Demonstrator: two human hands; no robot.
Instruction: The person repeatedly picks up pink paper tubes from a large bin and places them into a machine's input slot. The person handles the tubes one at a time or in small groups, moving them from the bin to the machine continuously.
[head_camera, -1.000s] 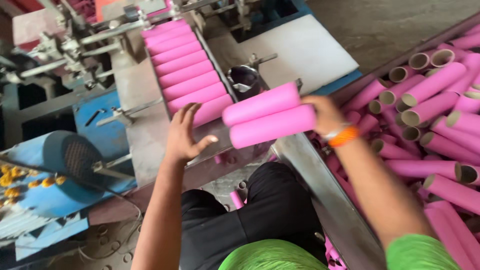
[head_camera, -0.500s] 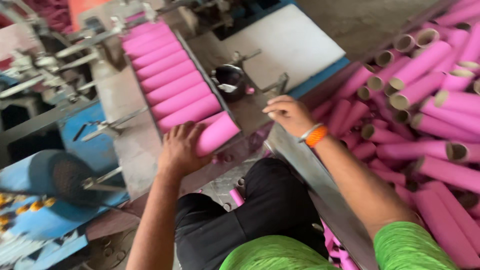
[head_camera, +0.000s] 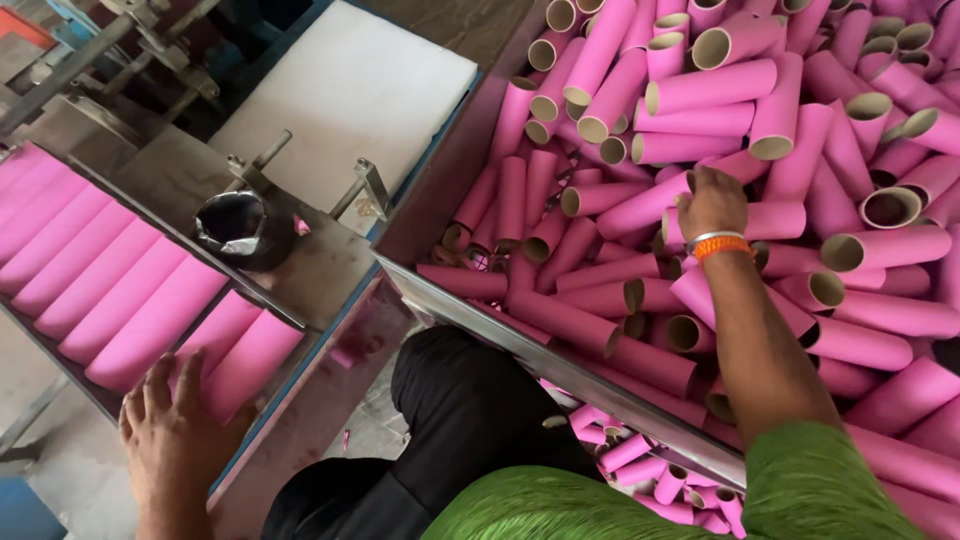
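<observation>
My left hand rests flat, fingers spread, on the near end of a row of pink cardboard tubes lying side by side in a slanted metal feed tray. My right hand, with an orange band at the wrist, reaches into a large heap of loose pink tubes on the right. Its fingers curl down onto a tube in the heap; I cannot tell whether they grip it.
A small dark cup sits on the machine's metal plate beside the tray. A white flat board lies behind it. A metal rail edges the bin of tubes. My dark-clad knee is below.
My right hand let go of two tubes at the tray and swung right into the heap. The view turned right with it. My left hand stayed at the tray's near end.
</observation>
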